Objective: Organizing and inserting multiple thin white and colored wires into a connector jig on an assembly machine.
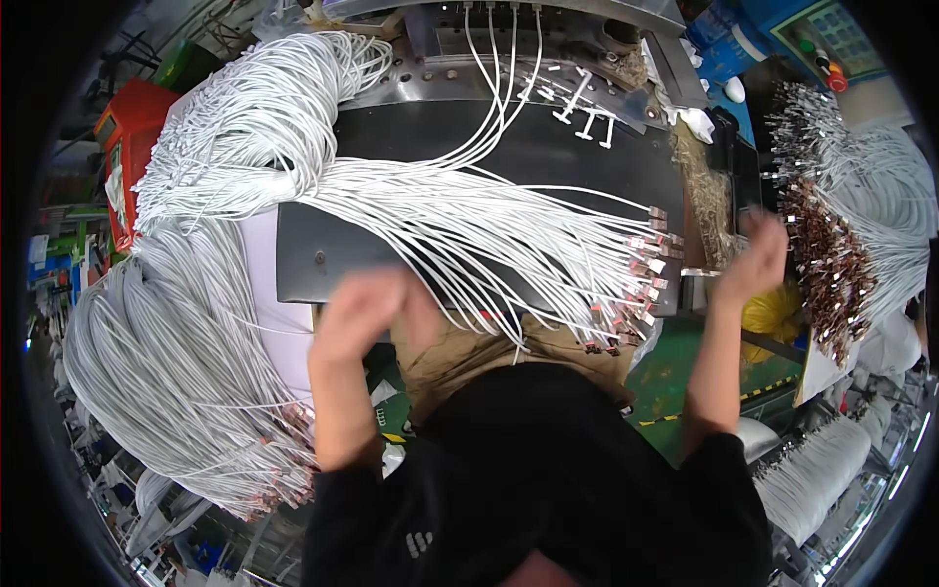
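Note:
A long bundle of white cables [489,230] lies across the black work surface [411,132], with small metal-ended connectors [650,264] gathered at its right end. Over the front edge of that surface, left of the middle, my left hand [377,308] is smeared by motion, and its fingers cannot be made out. Beyond the right edge my right hand [758,259] is raised with its fingers curled in. Whatever it may hold is blurred. A small pale stick-like piece [698,272] shows just left of that hand; whether they touch I cannot tell.
Several cables run up into a metal machine [504,14] at the back. White moulded scraps [584,108] lie before it. A coiled cable heap [264,108] stands back left, and hanging grey-white cables [166,342] fill the left. More cables [885,196] are at the right, above a yellow bag [771,315].

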### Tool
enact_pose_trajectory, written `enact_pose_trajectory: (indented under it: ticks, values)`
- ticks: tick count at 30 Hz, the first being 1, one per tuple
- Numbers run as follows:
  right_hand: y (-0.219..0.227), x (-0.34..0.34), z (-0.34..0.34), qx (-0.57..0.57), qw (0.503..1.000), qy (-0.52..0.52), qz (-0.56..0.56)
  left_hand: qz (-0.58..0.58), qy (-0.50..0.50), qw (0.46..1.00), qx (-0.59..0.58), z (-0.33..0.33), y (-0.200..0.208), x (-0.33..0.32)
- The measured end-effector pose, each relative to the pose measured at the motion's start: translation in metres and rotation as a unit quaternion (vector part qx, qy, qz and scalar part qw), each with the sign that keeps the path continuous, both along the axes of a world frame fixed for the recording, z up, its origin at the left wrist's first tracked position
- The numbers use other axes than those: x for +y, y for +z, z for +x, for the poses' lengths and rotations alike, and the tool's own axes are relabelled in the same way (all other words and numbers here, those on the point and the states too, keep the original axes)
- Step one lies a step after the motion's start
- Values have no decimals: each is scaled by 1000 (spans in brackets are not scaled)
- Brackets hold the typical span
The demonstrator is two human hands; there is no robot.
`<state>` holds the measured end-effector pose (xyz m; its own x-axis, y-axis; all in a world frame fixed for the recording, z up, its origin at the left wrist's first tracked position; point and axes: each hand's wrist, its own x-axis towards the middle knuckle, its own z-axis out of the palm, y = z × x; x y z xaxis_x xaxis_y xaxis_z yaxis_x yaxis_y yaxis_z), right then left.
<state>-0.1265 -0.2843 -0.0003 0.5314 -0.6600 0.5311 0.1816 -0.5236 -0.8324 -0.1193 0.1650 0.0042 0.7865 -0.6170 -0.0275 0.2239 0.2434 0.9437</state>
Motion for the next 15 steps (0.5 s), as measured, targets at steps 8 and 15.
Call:
enact_pose_trajectory:
  ticks: [8,15]
  values:
    - [-116,65,-151,344,918,192,-53,-39,448,841,300,-83,-100,1]
    - [-162,59,-135,339,912,214,81,93,460,865,177,-82,-125,31]
